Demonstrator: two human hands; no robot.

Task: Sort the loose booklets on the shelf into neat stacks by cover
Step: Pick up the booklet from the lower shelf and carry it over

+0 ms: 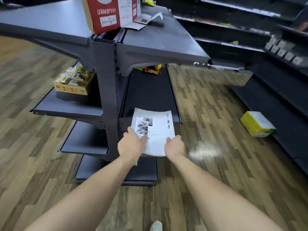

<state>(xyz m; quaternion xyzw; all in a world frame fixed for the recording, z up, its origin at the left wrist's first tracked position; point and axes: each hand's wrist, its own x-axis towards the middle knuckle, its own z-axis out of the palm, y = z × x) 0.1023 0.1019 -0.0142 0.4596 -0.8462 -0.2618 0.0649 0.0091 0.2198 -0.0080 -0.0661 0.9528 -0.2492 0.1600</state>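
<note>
I'm seeing both hands gripping a white booklet stack (155, 130) over the dark shelf (150, 94): left hand (131, 144) thumb on top, right hand (175, 145) curling under its edge. The upright post (108, 90) is standing just left; a yellow box (256, 124) is lying on the floor, right.

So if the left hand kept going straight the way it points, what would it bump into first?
Probably the dark shelf ahead. The left hand already holds the white booklets, which reach over the shelf's front edge, though depth is hard to judge.

Dim indoor light, glare on the floor (205, 148), edges bowed and perhaps motion-blurred.
</note>
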